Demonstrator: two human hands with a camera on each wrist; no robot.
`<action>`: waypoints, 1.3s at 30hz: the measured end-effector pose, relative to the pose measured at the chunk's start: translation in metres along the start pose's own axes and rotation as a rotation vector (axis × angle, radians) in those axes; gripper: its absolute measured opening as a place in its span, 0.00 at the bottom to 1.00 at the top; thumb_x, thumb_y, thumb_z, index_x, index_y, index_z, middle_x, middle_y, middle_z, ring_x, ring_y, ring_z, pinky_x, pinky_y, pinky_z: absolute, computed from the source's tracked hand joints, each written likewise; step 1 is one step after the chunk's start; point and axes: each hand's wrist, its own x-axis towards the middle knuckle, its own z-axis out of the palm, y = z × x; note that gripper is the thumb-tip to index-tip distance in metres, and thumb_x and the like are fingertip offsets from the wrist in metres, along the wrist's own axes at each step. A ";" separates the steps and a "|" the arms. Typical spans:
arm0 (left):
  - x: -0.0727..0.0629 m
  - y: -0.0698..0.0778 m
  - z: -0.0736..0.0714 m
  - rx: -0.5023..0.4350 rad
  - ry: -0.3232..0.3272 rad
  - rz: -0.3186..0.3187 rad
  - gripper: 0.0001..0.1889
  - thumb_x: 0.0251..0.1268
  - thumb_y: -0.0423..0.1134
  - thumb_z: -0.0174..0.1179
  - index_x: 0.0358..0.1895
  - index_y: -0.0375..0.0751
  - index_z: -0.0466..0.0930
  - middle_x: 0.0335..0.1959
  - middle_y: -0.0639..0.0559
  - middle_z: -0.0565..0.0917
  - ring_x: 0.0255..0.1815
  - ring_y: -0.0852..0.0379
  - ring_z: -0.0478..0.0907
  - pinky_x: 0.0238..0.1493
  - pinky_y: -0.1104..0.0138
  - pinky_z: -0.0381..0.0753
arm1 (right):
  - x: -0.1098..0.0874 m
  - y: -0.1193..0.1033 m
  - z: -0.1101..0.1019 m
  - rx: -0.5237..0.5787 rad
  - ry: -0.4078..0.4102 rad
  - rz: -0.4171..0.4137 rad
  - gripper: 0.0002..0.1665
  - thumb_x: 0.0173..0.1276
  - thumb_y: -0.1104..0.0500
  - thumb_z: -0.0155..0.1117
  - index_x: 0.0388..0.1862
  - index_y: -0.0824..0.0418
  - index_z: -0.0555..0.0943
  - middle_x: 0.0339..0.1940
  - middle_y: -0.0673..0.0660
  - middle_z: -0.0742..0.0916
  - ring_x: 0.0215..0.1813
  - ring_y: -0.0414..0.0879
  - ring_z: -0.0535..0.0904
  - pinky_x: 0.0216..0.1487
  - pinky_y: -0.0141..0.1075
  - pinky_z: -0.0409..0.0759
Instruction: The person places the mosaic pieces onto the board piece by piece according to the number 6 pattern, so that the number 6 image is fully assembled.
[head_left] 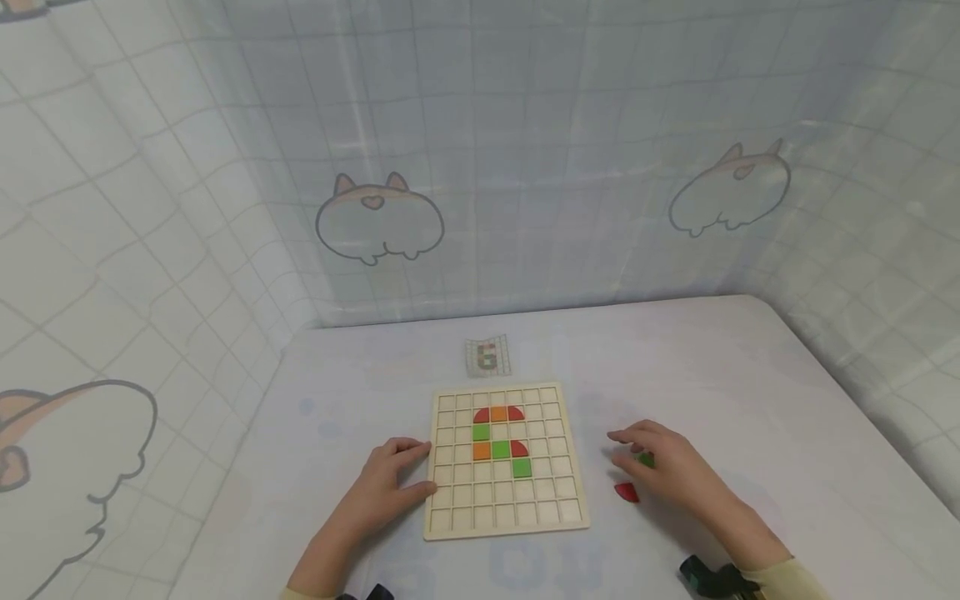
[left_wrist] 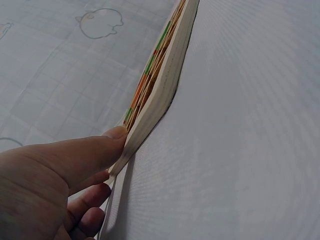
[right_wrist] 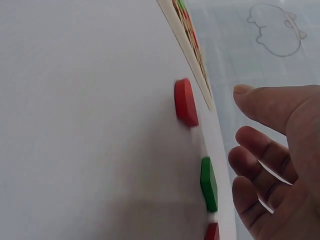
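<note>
A pale wooden grid board (head_left: 461,518) lies on the table, with red quarter-round pieces (head_left: 516,413), orange squares (head_left: 498,414) and green squares (head_left: 522,467) set in its cells. My left hand (head_left: 386,485) touches the board's left edge with thumb and fingertips. To the right of the board my right hand (head_left: 671,467) hovers, fingers loosely bent and thumb apart, holding nothing. Below it are a loose red quarter-round piece (head_left: 627,492) and a green piece (head_left: 647,459), partly hidden by the hand. The right wrist view adds another red piece (right_wrist: 213,232) at its bottom edge.
A small patterned card (head_left: 487,357) with a coloured grid figure lies just behind the board. White cloth (head_left: 360,358) covers the table. Grid-printed curtains (head_left: 525,208) with cartoon animals enclose the back and both sides.
</note>
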 end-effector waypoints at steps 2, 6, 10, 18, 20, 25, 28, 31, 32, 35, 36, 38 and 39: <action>0.001 -0.001 0.000 0.001 -0.001 -0.006 0.35 0.54 0.55 0.73 0.65 0.44 0.78 0.59 0.54 0.74 0.63 0.49 0.67 0.64 0.50 0.67 | -0.003 0.002 -0.002 -0.013 0.003 0.013 0.20 0.62 0.53 0.75 0.53 0.51 0.86 0.46 0.43 0.83 0.41 0.38 0.78 0.41 0.37 0.80; 0.001 -0.002 0.001 -0.007 0.000 -0.007 0.35 0.54 0.54 0.74 0.65 0.44 0.78 0.60 0.54 0.74 0.64 0.49 0.66 0.64 0.50 0.67 | -0.011 0.008 -0.006 -0.032 0.020 0.039 0.20 0.61 0.54 0.76 0.53 0.52 0.86 0.45 0.44 0.83 0.39 0.38 0.78 0.39 0.35 0.80; 0.001 -0.002 0.000 -0.013 0.001 -0.009 0.35 0.54 0.53 0.74 0.65 0.44 0.78 0.60 0.54 0.74 0.64 0.48 0.66 0.65 0.50 0.66 | -0.019 0.016 -0.008 -0.031 0.036 0.052 0.21 0.60 0.55 0.76 0.53 0.52 0.86 0.46 0.44 0.84 0.44 0.40 0.80 0.43 0.38 0.82; 0.003 -0.001 0.001 -0.005 -0.003 -0.014 0.35 0.54 0.56 0.73 0.65 0.45 0.78 0.60 0.52 0.74 0.64 0.48 0.66 0.64 0.48 0.67 | -0.033 0.028 -0.015 -0.083 0.077 0.056 0.20 0.58 0.55 0.78 0.51 0.53 0.87 0.43 0.44 0.84 0.44 0.40 0.79 0.47 0.44 0.81; 0.003 -0.002 0.001 0.000 -0.004 -0.014 0.35 0.54 0.56 0.73 0.65 0.45 0.78 0.60 0.52 0.74 0.64 0.48 0.66 0.64 0.48 0.67 | -0.037 0.030 -0.018 -0.087 0.077 0.066 0.20 0.58 0.55 0.77 0.51 0.52 0.87 0.43 0.44 0.84 0.44 0.40 0.79 0.47 0.45 0.81; 0.004 -0.003 0.001 0.004 -0.004 -0.016 0.35 0.53 0.55 0.73 0.65 0.45 0.78 0.60 0.53 0.74 0.64 0.49 0.67 0.64 0.49 0.68 | -0.043 0.035 -0.022 -0.092 0.058 0.081 0.20 0.58 0.56 0.78 0.51 0.52 0.87 0.43 0.43 0.83 0.43 0.40 0.78 0.45 0.43 0.81; 0.004 -0.003 0.001 0.007 -0.004 -0.020 0.35 0.53 0.55 0.73 0.65 0.45 0.78 0.60 0.53 0.74 0.64 0.49 0.67 0.64 0.49 0.68 | -0.045 0.038 -0.023 -0.090 0.041 0.078 0.20 0.56 0.58 0.78 0.50 0.53 0.88 0.42 0.45 0.83 0.42 0.40 0.78 0.42 0.39 0.81; 0.004 -0.003 0.002 0.008 -0.005 -0.020 0.36 0.53 0.56 0.73 0.65 0.45 0.78 0.60 0.53 0.74 0.64 0.48 0.67 0.64 0.49 0.68 | -0.047 0.039 -0.023 -0.087 0.029 0.078 0.20 0.56 0.58 0.78 0.49 0.54 0.88 0.42 0.46 0.83 0.41 0.40 0.78 0.40 0.36 0.81; 0.004 -0.004 0.002 0.007 -0.004 -0.020 0.36 0.53 0.56 0.73 0.65 0.45 0.78 0.60 0.53 0.74 0.64 0.48 0.66 0.64 0.49 0.68 | -0.047 0.040 -0.023 -0.087 0.026 0.077 0.20 0.56 0.58 0.78 0.49 0.54 0.88 0.42 0.46 0.82 0.41 0.40 0.77 0.39 0.35 0.81; 0.003 -0.004 0.002 0.003 -0.001 -0.015 0.36 0.53 0.56 0.73 0.65 0.45 0.78 0.60 0.53 0.74 0.64 0.48 0.66 0.64 0.49 0.67 | -0.048 0.041 -0.023 -0.095 0.014 0.083 0.20 0.57 0.58 0.77 0.50 0.54 0.88 0.40 0.46 0.82 0.39 0.39 0.76 0.37 0.34 0.79; 0.003 -0.004 0.002 0.000 0.000 -0.012 0.36 0.53 0.56 0.73 0.65 0.45 0.78 0.60 0.53 0.74 0.64 0.48 0.66 0.64 0.49 0.67 | -0.048 0.041 -0.023 -0.096 0.005 0.086 0.20 0.57 0.58 0.77 0.50 0.55 0.88 0.40 0.46 0.81 0.38 0.39 0.75 0.37 0.33 0.79; 0.003 -0.004 0.003 -0.004 0.002 -0.015 0.36 0.53 0.56 0.73 0.65 0.45 0.78 0.60 0.54 0.73 0.64 0.49 0.66 0.64 0.49 0.67 | -0.049 0.041 -0.023 -0.097 -0.018 0.097 0.20 0.57 0.57 0.77 0.50 0.55 0.88 0.38 0.45 0.80 0.37 0.39 0.73 0.35 0.32 0.77; 0.003 -0.005 0.003 -0.007 0.001 -0.016 0.36 0.53 0.56 0.73 0.65 0.45 0.78 0.60 0.54 0.73 0.64 0.49 0.66 0.64 0.49 0.67 | -0.049 0.041 -0.023 -0.096 -0.031 0.103 0.20 0.57 0.56 0.77 0.51 0.55 0.88 0.37 0.45 0.80 0.36 0.39 0.72 0.34 0.32 0.76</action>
